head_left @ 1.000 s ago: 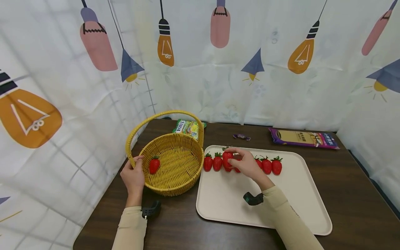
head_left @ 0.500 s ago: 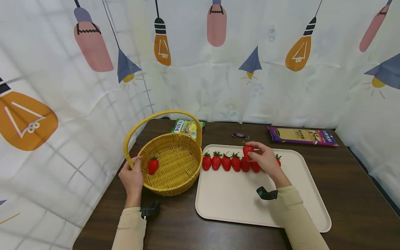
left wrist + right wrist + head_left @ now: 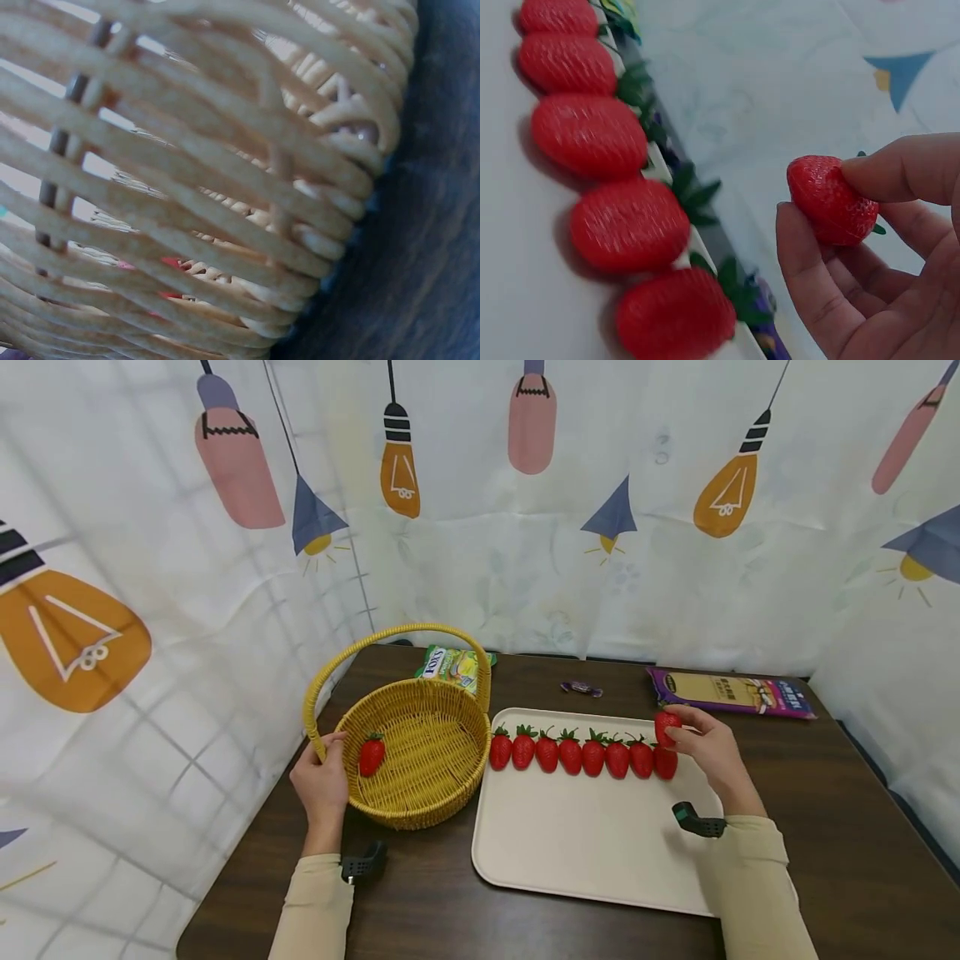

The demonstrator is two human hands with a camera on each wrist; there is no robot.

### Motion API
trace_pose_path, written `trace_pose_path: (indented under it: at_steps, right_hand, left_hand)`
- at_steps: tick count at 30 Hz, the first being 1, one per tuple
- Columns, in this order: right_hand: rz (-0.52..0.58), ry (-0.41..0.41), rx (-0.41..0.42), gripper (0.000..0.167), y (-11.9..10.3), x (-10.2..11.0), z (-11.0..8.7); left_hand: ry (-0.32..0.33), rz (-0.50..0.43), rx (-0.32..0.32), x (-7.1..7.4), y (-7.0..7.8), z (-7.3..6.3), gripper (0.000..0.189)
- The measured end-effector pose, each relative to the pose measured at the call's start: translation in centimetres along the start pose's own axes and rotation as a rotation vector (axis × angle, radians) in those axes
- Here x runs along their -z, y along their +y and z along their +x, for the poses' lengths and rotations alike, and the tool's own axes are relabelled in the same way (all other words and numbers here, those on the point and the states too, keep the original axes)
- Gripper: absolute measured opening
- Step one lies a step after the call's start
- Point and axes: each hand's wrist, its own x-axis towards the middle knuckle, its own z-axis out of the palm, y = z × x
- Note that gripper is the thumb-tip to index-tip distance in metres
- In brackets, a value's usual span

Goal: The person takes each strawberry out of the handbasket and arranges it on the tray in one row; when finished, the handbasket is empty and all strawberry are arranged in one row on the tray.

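Note:
In the head view my right hand (image 3: 712, 756) pinches a strawberry (image 3: 666, 727) between thumb and fingertips, raised above the right end of a row. That row of several strawberries (image 3: 570, 754) lies along the far side of a cream tray (image 3: 577, 839), leaves pointing away. The right wrist view has the pinched strawberry (image 3: 831, 199) held apart from the row. My left hand (image 3: 321, 785) grips the yellow wicker basket (image 3: 431, 743) at the left foot of its handle (image 3: 393, 633). One strawberry (image 3: 371, 756) lies inside. Woven basket wall (image 3: 165, 150) fills most of the left wrist view.
Behind the basket lies a green candy bag (image 3: 453, 668). A small purple wrapped candy (image 3: 581, 689) and a long purple packet (image 3: 731, 692) lie beyond the tray on the dark table (image 3: 420, 902). A patterned curtain (image 3: 480, 552) encloses the back and sides.
My right hand has moved to the right along the row, carrying the strawberry from near its left part to above its right end. My left hand stays on the basket handle.

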Motion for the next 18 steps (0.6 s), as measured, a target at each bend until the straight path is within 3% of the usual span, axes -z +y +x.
trace_pose_path:
  at_steps: [6,10,18]
  right_hand:
    - [0.011,0.021,-0.071,0.054,1.7,2.9,-0.4]
    - [-0.046,0.031,-0.144,0.057,3.0,4.5,-0.9]
    - [-0.177,-0.050,-0.255,0.065,4.3,5.9,-1.3]
  left_hand:
    - [-0.003,0.007,0.000,0.0,0.0,0.0,0.023]
    - [-0.006,0.007,0.002,0.1,0.1,0.0,0.022]
    - [-0.012,0.005,-0.007,0.1,0.1,-0.1,0.022]
